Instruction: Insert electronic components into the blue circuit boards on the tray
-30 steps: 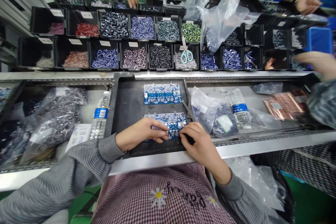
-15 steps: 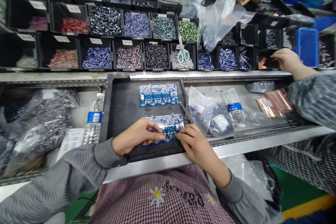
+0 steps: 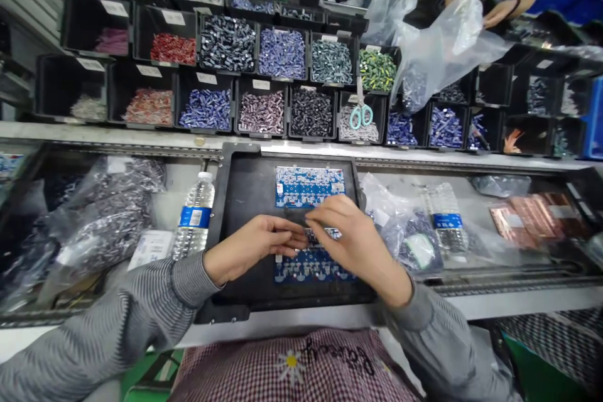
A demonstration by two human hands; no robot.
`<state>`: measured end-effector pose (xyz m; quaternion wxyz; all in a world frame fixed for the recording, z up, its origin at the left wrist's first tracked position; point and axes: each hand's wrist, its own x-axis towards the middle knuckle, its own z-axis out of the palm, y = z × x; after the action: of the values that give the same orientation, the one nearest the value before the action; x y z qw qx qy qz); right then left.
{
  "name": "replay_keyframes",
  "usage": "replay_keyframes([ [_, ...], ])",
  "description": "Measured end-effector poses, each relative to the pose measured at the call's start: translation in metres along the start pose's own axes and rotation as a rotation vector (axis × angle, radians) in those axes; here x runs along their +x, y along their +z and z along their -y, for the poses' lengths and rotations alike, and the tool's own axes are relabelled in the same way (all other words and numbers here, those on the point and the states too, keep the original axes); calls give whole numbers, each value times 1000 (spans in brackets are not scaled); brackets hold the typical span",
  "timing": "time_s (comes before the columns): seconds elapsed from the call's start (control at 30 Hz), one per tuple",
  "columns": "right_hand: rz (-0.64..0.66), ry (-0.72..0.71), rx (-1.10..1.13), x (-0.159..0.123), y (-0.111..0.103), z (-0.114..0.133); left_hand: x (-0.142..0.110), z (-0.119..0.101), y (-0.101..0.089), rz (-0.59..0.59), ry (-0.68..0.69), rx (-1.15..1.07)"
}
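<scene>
Both hands have come closer together over the lower circuit board, and the right hand has moved up from the board's near edge to above its middle. Now the left hand reaches in from the left, its fingers almost straight and close together, while the right hand's fingers curve down over a small blue-and-silver piece. The fingers of both hands are at this piece or very near it, but they hide much of it, so it is hard to tell if they really grip it. The lower board lies in a black tray, just below a second blue board. Such a board is probably light and stiff but fragile, so it seems best taken by its bare edges. Both forearms, in grey striped sleeves, come in low from the sides. Beyond the tray are black bins of small components, one holding teal-handled scissors.
</scene>
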<state>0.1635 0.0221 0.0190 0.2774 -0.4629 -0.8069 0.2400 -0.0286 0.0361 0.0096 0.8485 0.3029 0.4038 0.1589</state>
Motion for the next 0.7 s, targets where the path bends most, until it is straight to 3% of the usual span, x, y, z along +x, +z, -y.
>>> replay_keyframes([
  [0.1, 49, 1, -70, 31, 9, -23, -1, -6, -12, -61, -51, -17],
  [0.2, 117, 7, -76, 45, 20, -40, -1, -9, -21, -130, -42, 32],
  [0.7, 126, -29, -100, 43, 28, -43, 4, -7, -25, -196, 22, -173],
])
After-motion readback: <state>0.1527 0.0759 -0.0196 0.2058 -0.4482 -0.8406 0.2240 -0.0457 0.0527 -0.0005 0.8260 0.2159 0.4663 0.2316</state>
